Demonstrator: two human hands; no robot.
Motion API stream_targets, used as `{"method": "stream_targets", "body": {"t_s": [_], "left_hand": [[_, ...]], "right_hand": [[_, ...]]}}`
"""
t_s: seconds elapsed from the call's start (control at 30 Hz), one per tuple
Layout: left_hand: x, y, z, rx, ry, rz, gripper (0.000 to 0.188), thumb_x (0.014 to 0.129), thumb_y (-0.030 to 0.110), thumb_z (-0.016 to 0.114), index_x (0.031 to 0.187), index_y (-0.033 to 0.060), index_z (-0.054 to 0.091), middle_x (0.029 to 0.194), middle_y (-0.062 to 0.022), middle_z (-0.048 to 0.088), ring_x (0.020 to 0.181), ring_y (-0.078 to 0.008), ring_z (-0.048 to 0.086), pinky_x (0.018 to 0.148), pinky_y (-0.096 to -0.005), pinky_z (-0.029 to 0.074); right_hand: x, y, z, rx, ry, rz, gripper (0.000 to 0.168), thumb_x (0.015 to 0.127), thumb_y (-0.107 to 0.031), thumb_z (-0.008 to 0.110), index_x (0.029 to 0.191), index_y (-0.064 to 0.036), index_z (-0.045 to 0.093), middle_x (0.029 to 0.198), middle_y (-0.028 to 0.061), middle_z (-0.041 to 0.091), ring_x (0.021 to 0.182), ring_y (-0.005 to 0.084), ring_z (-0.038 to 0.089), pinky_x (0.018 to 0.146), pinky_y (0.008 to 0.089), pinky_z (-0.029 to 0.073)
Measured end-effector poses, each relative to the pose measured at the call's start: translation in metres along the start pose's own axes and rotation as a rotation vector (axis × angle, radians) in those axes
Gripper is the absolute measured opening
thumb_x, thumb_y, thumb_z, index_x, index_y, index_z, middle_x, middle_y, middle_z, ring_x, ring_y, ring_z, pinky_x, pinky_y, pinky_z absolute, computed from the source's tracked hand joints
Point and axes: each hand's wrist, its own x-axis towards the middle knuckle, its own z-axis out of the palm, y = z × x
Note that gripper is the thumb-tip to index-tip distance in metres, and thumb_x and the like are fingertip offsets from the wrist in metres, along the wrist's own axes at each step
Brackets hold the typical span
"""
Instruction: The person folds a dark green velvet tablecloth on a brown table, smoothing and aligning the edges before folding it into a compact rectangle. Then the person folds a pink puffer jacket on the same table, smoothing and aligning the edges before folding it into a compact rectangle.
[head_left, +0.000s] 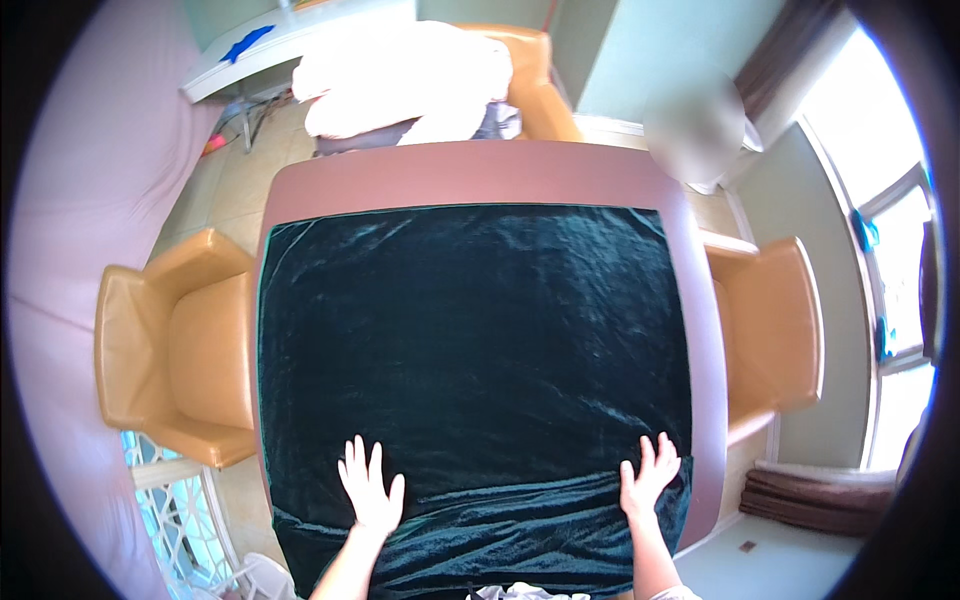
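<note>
A dark green velvet cloth (472, 322) covers most of the table (465, 176) before me. Its far part lies nearly flat, while the near part is bunched in loose folds. On the left side of the cloth, my left hand (371, 487) rests palm down with fingers spread, close to where the folds begin. My right hand (649, 476) is near the cloth's right edge, fingers apart, touching or just above the velvet. Neither hand grips anything. The cloth's near edge is hidden below my body.
Tan armchairs stand left (210, 352) and right (772, 322) of the table. Beyond it, a third armchair (525, 64) holds a pile of white bedding (405, 82). A white desk (330, 30) bears a blue cloth (247, 43). Windows (896, 270) line the right wall.
</note>
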Motion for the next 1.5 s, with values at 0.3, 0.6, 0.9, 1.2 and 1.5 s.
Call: {"method": "stream_targets", "body": {"t_s": [0.3,0.6,0.9,1.2,1.5], "left_hand": [[0.307,-0.043,-0.022,0.165,0.325,0.117,0.062,0.09,0.03,0.056,0.144,0.0105,0.033,0.151,-0.0186,0.025,0.14,-0.0345,0.024,0.111,-0.0525,0.023],[0.402,-0.127,-0.032,0.417,0.188,-0.394,0.075,0.09,0.064,0.038,0.151,0.0244,0.018,0.157,-0.0113,0.01,0.144,-0.0285,0.012,0.113,-0.0536,0.015],[0.41,-0.217,-0.038,0.047,0.641,-0.525,0.054,0.091,0.037,0.055,0.135,0.0081,0.045,0.133,-0.0173,0.049,0.123,-0.0321,0.047,0.104,-0.0383,0.037],[0.444,-0.218,-0.053,-0.209,0.57,-0.237,0.027,0.083,0.017,0.069,0.105,0.0004,0.066,0.098,-0.0125,0.069,0.091,-0.0228,0.066,0.085,-0.0304,0.049],[0.439,-0.231,-0.139,-1.061,0.189,-0.764,0.02,0.092,0.023,0.056,0.085,0.0063,0.063,0.078,-0.0067,0.067,0.068,-0.0203,0.064,0.067,-0.0367,0.054]], "right_hand": [[0.305,-0.053,0.039,0.011,0.285,-0.238,0.063,0.089,-0.03,0.059,0.144,-0.01,0.035,0.151,0.0169,0.026,0.139,0.0345,0.026,0.112,0.051,0.02],[0.391,-0.016,0.089,-0.181,0.205,-0.076,0.059,0.094,-0.051,0.042,0.146,-0.022,0.034,0.15,0.0191,0.027,0.138,0.0354,0.026,0.111,0.0533,0.019],[0.396,-0.023,0.089,-0.159,0.238,-0.066,0.06,0.094,-0.049,0.044,0.145,-0.018,0.036,0.149,0.0197,0.03,0.137,0.0347,0.028,0.111,0.049,0.021],[0.394,-0.025,0.09,-0.122,0.26,-0.062,0.056,0.094,-0.045,0.048,0.142,-0.017,0.041,0.147,0.0178,0.033,0.136,0.0348,0.03,0.112,0.0485,0.02],[0.395,-0.023,0.092,-0.102,0.278,-0.072,0.054,0.093,-0.043,0.05,0.139,-0.016,0.044,0.145,0.0176,0.036,0.134,0.0357,0.034,0.111,0.047,0.024]]}}
